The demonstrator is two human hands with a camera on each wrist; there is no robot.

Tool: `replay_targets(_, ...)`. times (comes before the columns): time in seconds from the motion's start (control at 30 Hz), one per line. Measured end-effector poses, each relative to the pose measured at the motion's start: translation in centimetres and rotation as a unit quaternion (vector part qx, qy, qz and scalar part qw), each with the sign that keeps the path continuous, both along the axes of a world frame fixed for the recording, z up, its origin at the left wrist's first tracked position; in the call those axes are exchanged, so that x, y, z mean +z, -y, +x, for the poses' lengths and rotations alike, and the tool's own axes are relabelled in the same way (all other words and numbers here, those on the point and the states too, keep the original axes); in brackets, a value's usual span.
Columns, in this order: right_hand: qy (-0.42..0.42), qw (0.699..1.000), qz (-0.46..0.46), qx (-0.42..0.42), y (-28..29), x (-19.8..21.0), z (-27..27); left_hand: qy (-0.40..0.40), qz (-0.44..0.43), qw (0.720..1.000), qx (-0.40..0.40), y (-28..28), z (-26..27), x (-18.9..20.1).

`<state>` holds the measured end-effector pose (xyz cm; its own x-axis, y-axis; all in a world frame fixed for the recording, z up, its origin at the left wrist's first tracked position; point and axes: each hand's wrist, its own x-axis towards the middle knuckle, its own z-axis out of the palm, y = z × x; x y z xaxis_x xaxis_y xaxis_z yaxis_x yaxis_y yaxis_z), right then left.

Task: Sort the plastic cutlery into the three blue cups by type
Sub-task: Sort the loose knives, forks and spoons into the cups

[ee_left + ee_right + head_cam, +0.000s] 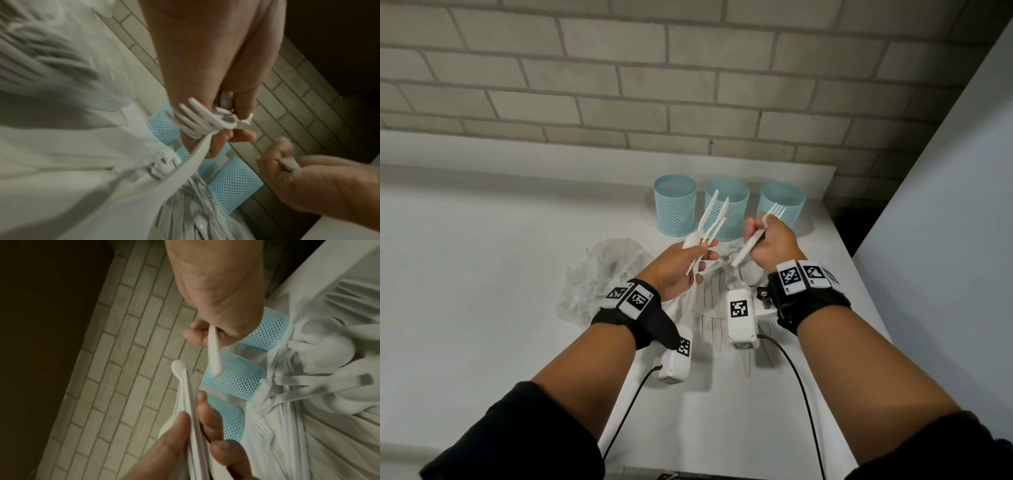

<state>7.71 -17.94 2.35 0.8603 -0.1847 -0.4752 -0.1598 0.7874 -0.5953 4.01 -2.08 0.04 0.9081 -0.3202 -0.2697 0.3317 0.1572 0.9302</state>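
three blue cups (726, 208) are standing at the worktop's (482, 274) back; your left hand (677, 270) is gripping several white utensils (709, 222), your right hand (774, 245) is gripping a fork (755, 236).

Left hand (678, 270): raised, palm turned right, fingers and thumb pinching a bundle of cutlery (709, 226).
Right hand (774, 243): raised just right of it, curled round a fork (756, 233).
Both forearms bare, reaching far; black straps at both wrists.
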Motion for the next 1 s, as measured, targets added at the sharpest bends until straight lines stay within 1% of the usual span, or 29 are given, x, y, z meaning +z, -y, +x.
replay_targets(0.03,-0.002,1.000,0.010,0.000,0.2,-0.1,0.0,-0.006,-0.012,1.000,0.002,-0.2,0.0,-0.1)
replay_targets(0.07,-0.006,1.000,-0.003,0.012,0.3,-0.3,0.1,-0.009,-0.022,1.000,0.004,-0.3,0.1,-0.2)
replay_targets(0.13,-0.009,0.996,-0.061,0.065,0.2,-0.6,0.0,-0.011,-0.028,1.000,0.008,-0.5,0.2,-0.6)
replay_targets(0.23,-0.005,0.977,-0.141,0.157,-0.3,-0.9,-0.6,0.003,-0.015,1.000,0.018,-0.5,0.3,-1.1)
replay_targets(0.3,-0.002,0.967,-0.171,0.188,-0.6,-1.1,-0.9,0.009,-0.015,0.999,0.026,-0.4,0.3,-1.0)
replay_targets(0.57,0.044,0.962,-0.175,0.205,-0.9,-1.2,-1.2,-0.016,-0.052,0.996,0.074,-0.3,0.3,-0.7)
replay_targets(0.63,0.054,0.954,-0.201,0.216,-1.1,-1.1,-1.1,-0.019,-0.046,0.996,0.072,-0.2,0.3,-0.7)
replay_targets(0.73,0.057,0.929,-0.282,0.233,-1.5,-0.9,-1.2,-0.015,-0.055,0.996,0.072,0.0,0.3,-0.5)
replay_targets(0.8,0.063,0.917,-0.309,0.244,-1.7,-1.0,-1.3,-0.010,-0.065,0.996,0.069,0.0,0.3,-0.4)
replay_targets(0.9,0.063,0.912,-0.326,0.239,-2.0,-1.2,-1.4,-0.011,-0.076,0.995,0.062,0.2,0.3,-0.2)
replay_targets(1.0,0.071,0.918,-0.329,0.209,-1.8,-1.0,-1.2,-0.021,-0.083,0.995,0.051,0.1,0.2,0.1)
